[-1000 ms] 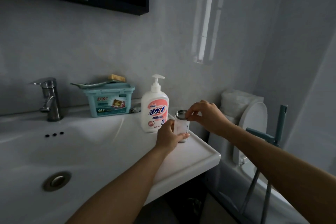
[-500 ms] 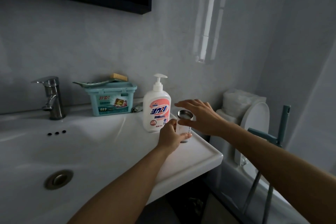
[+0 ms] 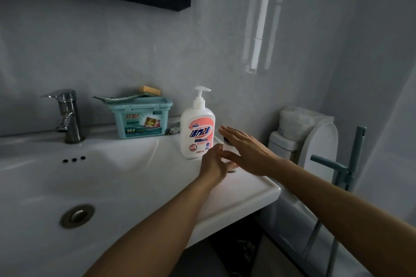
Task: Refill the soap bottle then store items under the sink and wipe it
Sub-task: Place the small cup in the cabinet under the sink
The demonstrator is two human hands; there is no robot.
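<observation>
Head view | we grip the small bottle (image 3: pixel 227 149) with our left hand (image 3: pixel 213 164) on the surface (image 3: pixel 249 191), just beside the pump soap bottle (image 3: pixel 198 132) | our right hand (image 3: pixel 247 153) lies flat over its cap, fingers straight

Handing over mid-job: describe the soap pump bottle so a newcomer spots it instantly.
Start at the white sink, then follow its right-hand ledge toward the wall. The pump bottle stands upright there, right of the teal box; it alone is white with a pink label and pump top.
</observation>
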